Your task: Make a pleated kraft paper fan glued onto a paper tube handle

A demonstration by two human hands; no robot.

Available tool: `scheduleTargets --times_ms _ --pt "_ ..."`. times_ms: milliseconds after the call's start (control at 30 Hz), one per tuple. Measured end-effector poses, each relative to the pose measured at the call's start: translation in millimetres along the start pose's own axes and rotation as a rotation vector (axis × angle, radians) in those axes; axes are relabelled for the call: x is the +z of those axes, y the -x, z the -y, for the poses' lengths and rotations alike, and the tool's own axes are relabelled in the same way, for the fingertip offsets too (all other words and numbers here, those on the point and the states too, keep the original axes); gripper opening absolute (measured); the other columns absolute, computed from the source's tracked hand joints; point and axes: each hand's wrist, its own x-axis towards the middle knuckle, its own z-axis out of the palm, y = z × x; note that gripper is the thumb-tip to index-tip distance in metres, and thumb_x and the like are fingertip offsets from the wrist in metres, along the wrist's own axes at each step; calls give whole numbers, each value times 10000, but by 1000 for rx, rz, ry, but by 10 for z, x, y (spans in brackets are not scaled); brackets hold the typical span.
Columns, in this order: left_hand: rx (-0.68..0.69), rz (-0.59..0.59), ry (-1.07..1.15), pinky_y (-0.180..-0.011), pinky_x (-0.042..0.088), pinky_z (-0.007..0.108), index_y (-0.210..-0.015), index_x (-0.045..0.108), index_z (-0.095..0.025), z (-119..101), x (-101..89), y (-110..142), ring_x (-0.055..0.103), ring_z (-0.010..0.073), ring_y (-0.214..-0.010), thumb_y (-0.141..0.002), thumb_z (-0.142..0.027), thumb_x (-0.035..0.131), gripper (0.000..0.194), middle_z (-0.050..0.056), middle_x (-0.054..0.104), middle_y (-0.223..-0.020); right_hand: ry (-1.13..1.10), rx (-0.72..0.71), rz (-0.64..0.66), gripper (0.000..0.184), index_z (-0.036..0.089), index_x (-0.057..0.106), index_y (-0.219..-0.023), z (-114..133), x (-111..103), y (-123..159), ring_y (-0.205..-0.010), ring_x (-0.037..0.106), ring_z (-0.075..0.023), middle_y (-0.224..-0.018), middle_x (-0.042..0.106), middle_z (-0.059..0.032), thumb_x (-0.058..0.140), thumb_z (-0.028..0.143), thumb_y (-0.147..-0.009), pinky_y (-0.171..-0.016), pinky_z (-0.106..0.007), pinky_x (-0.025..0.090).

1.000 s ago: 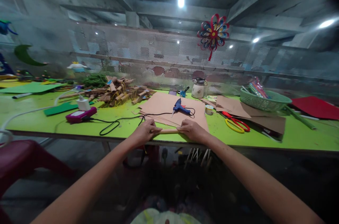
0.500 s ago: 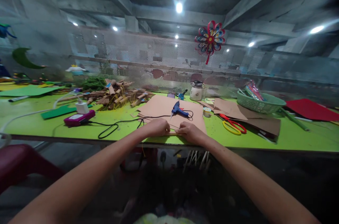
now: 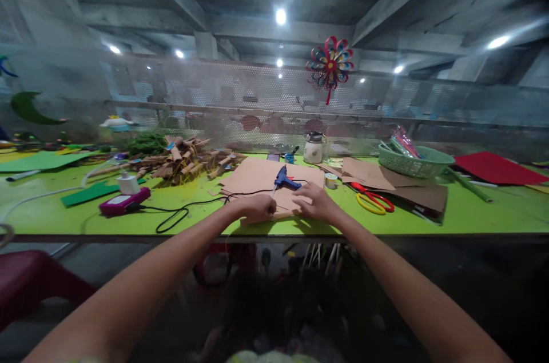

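Observation:
Brown craft paper (image 3: 246, 173) lies at the front of the green table, its near edge folded or rolled into a narrow strip (image 3: 283, 215). My left hand (image 3: 257, 207) is closed at the left part of that edge, fingers curled down on the paper. Over the right part is my right hand (image 3: 316, 204), its fingers spread and bent; whether the fingertips touch the paper I cannot tell. Just beyond both hands a blue glue gun (image 3: 285, 179) rests on the paper, nozzle toward my left hand.
A black cord runs left to a purple power strip (image 3: 124, 203). Scissors (image 3: 372, 201) with red and yellow handles lie right, near brown sheets (image 3: 364, 173) and a green basket (image 3: 416, 164). Rolled paper pieces (image 3: 189, 160) are heaped back left. A white jug (image 3: 313, 148) stands behind.
My right hand has lifted and opened its fingers, moving slightly right, away from my left hand. The left hand stays at the paper's near edge. The whole view has shifted slightly.

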Motion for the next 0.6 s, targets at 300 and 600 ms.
scheduleTargets --times_ms 300,600 --pt "25 -120 602 -542 300 212 -696 619 -152 33 -318 251 419 110 -578 -670 -365 653 218 -30 494 -606 -123 230 -662 132 169 652 -780 155 -396 256 -798 569 -193 -795 629 -66 573 259 -836 -775 -345 459" --pt "10 -413 1265 -602 435 184 -782 600 -136 -58 61 473 515 85 -624 -678 -344 715 259 10 553 -722 -897 536 -164 353 132 682 -774 828 199 181 -655 581 -164 -708 653 -64 561 461 -814 -612 -285 461"
